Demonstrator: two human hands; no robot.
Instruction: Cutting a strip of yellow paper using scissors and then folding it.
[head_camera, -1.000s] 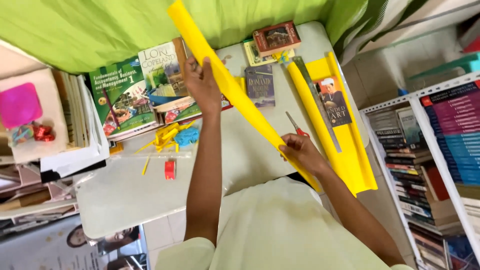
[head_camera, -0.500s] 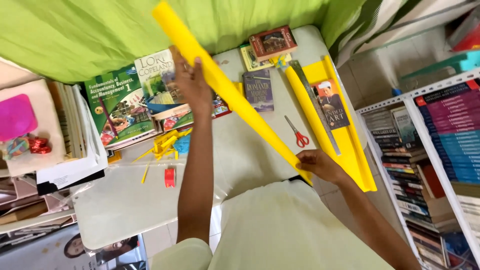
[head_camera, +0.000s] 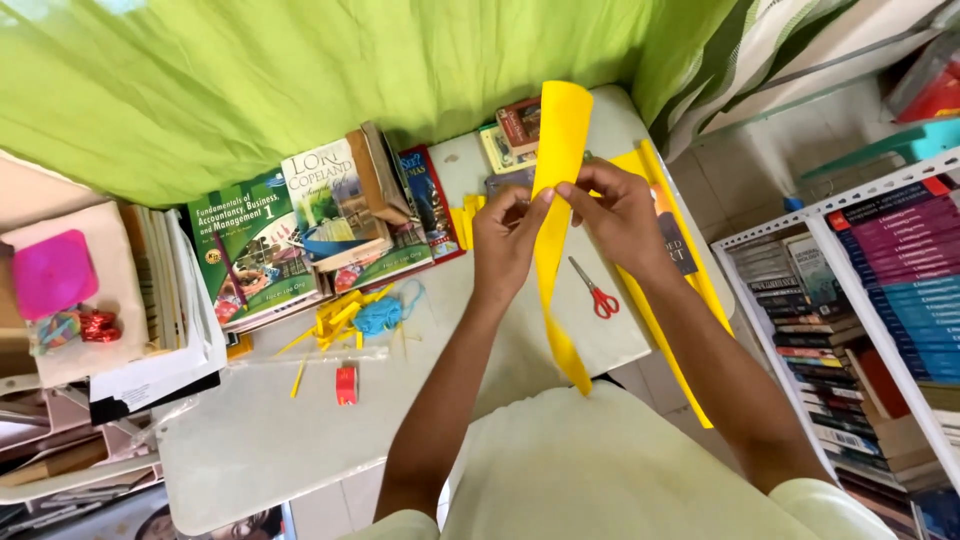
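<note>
Fingers of both hands pinch one long strip of yellow paper (head_camera: 556, 200), held up over the white table (head_camera: 260, 430). The left hand (head_camera: 505, 238) grips its left edge with the thumb and first finger closed tight. The right hand (head_camera: 615, 205) grips the right edge the same way, its other fingers curled. The strip is smooth and bendy, curved like a tube at the far end and pointed at the near end. Red-handled scissors (head_camera: 595, 290) lie flat on the table, just right of the strip. More yellow paper (head_camera: 690, 290) lies under the right arm. Thin yellow scraps (head_camera: 335, 320) and a blue lump (head_camera: 378, 316) sit to the left, near stacked books (head_camera: 290, 230).
</note>
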